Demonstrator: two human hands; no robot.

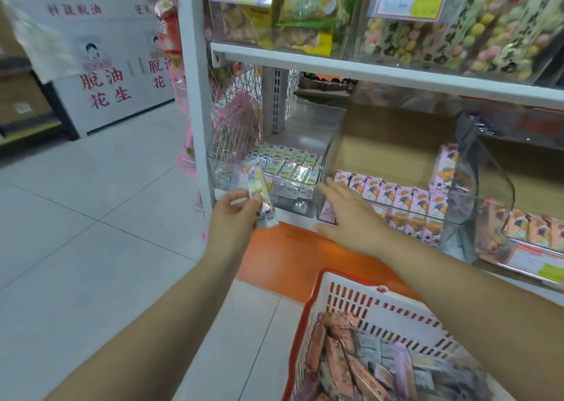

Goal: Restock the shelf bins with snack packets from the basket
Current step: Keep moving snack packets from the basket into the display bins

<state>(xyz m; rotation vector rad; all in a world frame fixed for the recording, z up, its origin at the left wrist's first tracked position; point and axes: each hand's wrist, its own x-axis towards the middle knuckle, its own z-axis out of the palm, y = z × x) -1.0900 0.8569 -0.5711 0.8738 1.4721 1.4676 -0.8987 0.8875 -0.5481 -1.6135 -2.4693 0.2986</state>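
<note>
The left hand (233, 217) is raised in front of the lower shelf with its thumb and fingers pinched on a slim white-and-yellow snack packet (259, 193), held upright and blurred, so whether it is one packet or several cannot be told. It hangs just before the front wall of the clear plastic bin (222, 171) at the shelf's left end, where matching white-and-yellow packets (293, 161) lie in neat rows over the bin's floor, with plenty of open room above them. The right hand (351, 214) holds nothing: it is stretched forward palm down, fingers straight and slightly spread, the fingertips near the corner where that bin meets the neighbouring bin (485, 183), though contact cannot be made out. That second bin is also clear, with a curved side wall, and holds pink packets (406, 197) standing upright in a row along its front, bare brown cardboard behind them. The two hands are apart, the left bin's front corner between them. Below the right forearm sits the basket (360, 301), white slotted plastic with a red rim, filled with loosely heaped pink and pale packets (345, 364). A white metal upright (193, 95) bounds the shelf on the left, a white shelf board (366, 69) closes the space overhead, and a glossy orange base (290, 248) runs beneath, meeting pale floor tiles (91, 232)
</note>
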